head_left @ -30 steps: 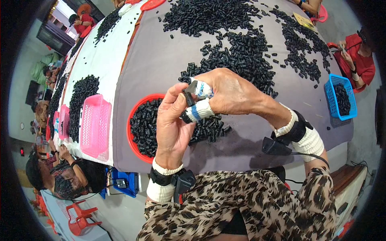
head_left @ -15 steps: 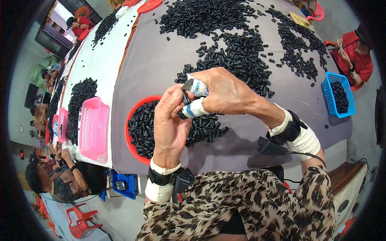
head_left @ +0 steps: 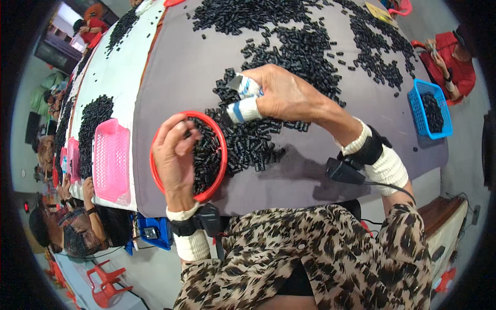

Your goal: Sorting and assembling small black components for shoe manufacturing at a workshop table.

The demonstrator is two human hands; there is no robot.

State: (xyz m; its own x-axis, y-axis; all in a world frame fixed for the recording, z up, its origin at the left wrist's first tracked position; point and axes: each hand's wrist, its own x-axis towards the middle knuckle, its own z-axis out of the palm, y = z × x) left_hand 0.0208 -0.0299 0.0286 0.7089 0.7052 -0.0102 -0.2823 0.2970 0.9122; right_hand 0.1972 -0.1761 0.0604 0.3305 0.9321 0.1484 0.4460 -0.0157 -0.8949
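My left hand [head_left: 175, 155] hangs over the left part of a red round basket [head_left: 223, 155] filled with small black cylindrical pieces. Its fingers are loosely curled, apart and a little blurred, and I see nothing between them. My right hand [head_left: 289, 95] is above the pile of black pieces [head_left: 253, 147] to the right of the basket. White and blue wrapping covers its thumb and forefinger. A small grey blade [head_left: 236, 82] juts out at the wrapped forefinger; the grip on it is partly hidden.
More black pieces [head_left: 305, 57] spread across the grey cloth. A blue basket [head_left: 431, 111] stands at the right edge, near a person in red [head_left: 452, 67]. Pink baskets [head_left: 112, 160] stand at the left on white cloth, where other people sit.
My left hand has parted from the right and moved left over the red basket. The dark piece between both hands no longer shows there. My right hand appears slightly higher in view.
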